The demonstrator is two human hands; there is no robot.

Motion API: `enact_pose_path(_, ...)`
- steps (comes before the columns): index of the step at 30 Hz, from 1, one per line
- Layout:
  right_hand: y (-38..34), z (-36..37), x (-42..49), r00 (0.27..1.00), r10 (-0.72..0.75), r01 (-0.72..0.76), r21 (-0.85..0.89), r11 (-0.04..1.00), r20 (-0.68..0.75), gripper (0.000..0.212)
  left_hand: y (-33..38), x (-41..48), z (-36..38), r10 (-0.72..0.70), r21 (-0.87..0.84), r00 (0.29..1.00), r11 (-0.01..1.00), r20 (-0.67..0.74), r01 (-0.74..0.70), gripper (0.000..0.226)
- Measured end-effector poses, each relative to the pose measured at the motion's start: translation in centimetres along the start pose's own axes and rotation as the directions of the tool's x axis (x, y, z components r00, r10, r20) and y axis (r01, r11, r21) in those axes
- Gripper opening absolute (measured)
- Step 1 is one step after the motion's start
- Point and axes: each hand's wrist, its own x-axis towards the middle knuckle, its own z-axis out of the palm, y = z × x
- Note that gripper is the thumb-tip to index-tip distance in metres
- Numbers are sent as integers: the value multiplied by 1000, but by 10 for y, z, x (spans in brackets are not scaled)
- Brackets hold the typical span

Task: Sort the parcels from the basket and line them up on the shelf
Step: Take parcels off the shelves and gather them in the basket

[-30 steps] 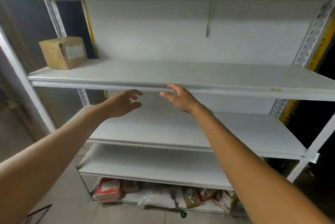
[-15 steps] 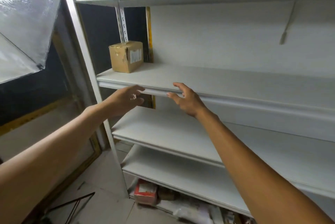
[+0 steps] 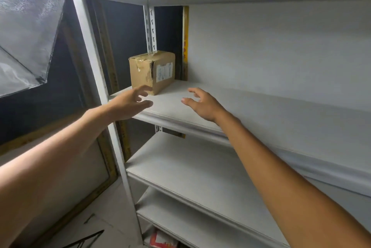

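White metal shelf (image 3: pixel 200 169), several boards high. At the left end of the upper board (image 3: pixel 271 111), toward the back: brown cardboard parcel (image 3: pixel 152 71). Stands flat, taped end toward the front-left, labelled side facing right; long axis seemingly front to back. Just in front of it, left hand (image 3: pixel 128 105); over bare board, right hand (image 3: pixel 202 105). Both empty, fingers loosely spread.
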Motion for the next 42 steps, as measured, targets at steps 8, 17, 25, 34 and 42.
enact_pose_path(8,10,6,99,998,-8,3,84,996,59,60,-26,74,-10,-53,-29,994,998,-93,50,62)
enact_pose_path(17,-6,33,186,999,-14,10,151,988,28,55,-73,147,-32,-45,-37,983,999,-175,39,69)
enact_pose_path(25,-22,52,257,990,105,-79,241,967,-97,59,-102,205,-55,51,-97,992,993,-116,-62,71)
enact_pose_path(34,-20,74,280,954,283,-188,537,822,-99,76,-114,234,-56,60,-417,997,908,54,-32,76)
enact_pose_path(42,-14,72,269,947,319,-223,652,725,-32,48,-115,229,-41,119,-477,993,872,-17,-113,75)
